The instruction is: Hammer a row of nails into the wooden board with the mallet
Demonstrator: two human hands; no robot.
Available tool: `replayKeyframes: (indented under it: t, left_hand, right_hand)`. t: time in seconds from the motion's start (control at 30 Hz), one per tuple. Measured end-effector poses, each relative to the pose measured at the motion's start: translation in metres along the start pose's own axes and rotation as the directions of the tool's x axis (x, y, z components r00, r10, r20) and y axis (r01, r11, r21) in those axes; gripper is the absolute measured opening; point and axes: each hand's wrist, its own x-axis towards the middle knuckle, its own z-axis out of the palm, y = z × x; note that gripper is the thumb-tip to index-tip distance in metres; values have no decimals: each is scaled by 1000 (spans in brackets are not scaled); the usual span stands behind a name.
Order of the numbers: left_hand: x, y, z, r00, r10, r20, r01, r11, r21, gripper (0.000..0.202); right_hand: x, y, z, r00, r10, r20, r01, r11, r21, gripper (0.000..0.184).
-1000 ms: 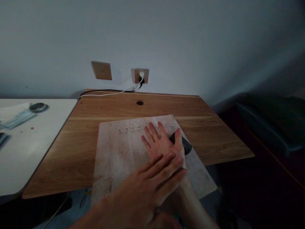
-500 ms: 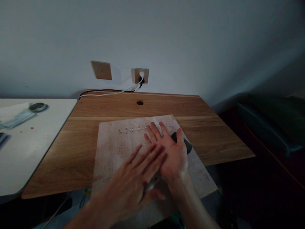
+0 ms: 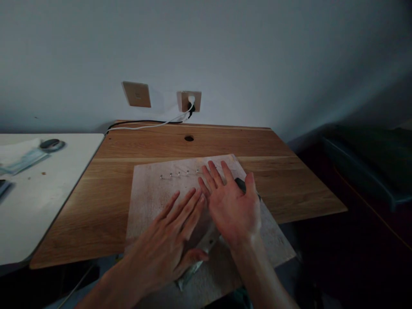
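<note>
My left hand (image 3: 167,240) is open, palm down, its fingers stretched out above a pale board (image 3: 144,201). Palm up, my right hand (image 3: 233,210) is open too, fingers spread, with nothing on the palm. The two hands are close together but apart. Partly hidden under them lies a long tool with a pale shaft (image 3: 209,241) and a dark end (image 3: 240,184) that shows behind my right thumb; its kind cannot be made out. Several small shiny nails or screws (image 3: 179,174) stand upright in a row near the board's far edge.
The board lies on a wooden desk (image 3: 96,201) against the wall. A white table (image 3: 25,223) at the left bears a roll of tape (image 3: 51,145) and a pale blue face mask (image 3: 30,161). Cables (image 3: 144,125) run to a wall socket (image 3: 186,103).
My left hand has drawn back to the left, off my right palm. My right hand has shifted slightly right and up. More of the tool's pale shaft shows.
</note>
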Motion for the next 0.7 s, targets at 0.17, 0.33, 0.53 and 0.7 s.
replayKeyframes:
  t: [0.17,0.33,0.53,0.7]
  left_hand:
    - [1,13,-7,980,196,37,-190,974,-126,108]
    - [-4,20,-13,975,216,61,-197,953,-230,108]
    - [-5,34,-24,997,73,20,-61,928,-367,97]
    - [-1,42,-19,999,-35,15,38,891,-453,87]
  right_hand:
    - [4,0,-1,1000,10,-5,-10,1000,-4,75]
    - [6,0,0,1000,-9,-4,9,999,-31,74]
    - [-4,15,3,972,-226,55,232,963,-134,73]
    - [-25,21,15,945,-320,69,324,887,-328,61]
